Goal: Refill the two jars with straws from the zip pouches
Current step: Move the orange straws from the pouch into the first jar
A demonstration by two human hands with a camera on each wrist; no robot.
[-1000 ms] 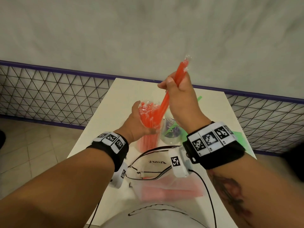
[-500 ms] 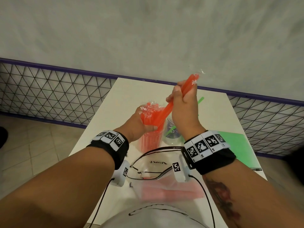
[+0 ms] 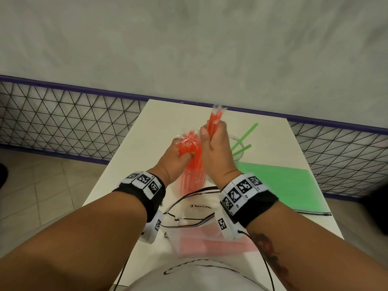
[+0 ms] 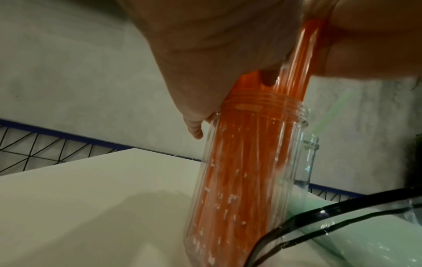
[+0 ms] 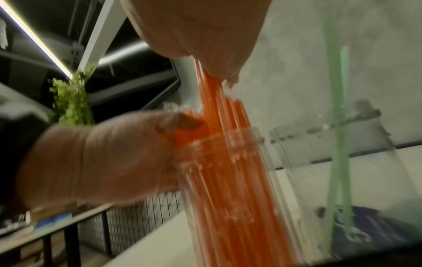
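We are gripping a small bunch of red straws (image 3: 213,122) in our right hand (image 3: 216,148), the fingers curling into a fist around the stems, with the wrapped tips sticking up above the knuckles. The lower ends of these straws are reaching down into the mouth of the clear jar (image 4: 242,180) that is standing on the white table (image 3: 134,156). From the right wrist view, the straws are passing out from under the palm and going in among the ones already packed in the jar (image 5: 230,189).

Our left hand (image 3: 178,158) is holding the straws standing in the jar, just above its threaded rim, with the fingers (image 3: 184,151) curling around them and the thumb pressing from the near side. The heel of this hand is touching the rim of the jar in the left wrist view.

The second jar (image 3: 238,148) is standing just to the right of the first, behind our right hand, and it is holding a few green straws (image 3: 244,136) leaning toward the right. Beside it, a zip pouch of green straws (image 3: 279,185) is lying flat on the table. Nearer to us, an opened zip pouch (image 3: 201,234) with red straws inside is lying under our wrists, its black-edged mouth gaping toward the jars
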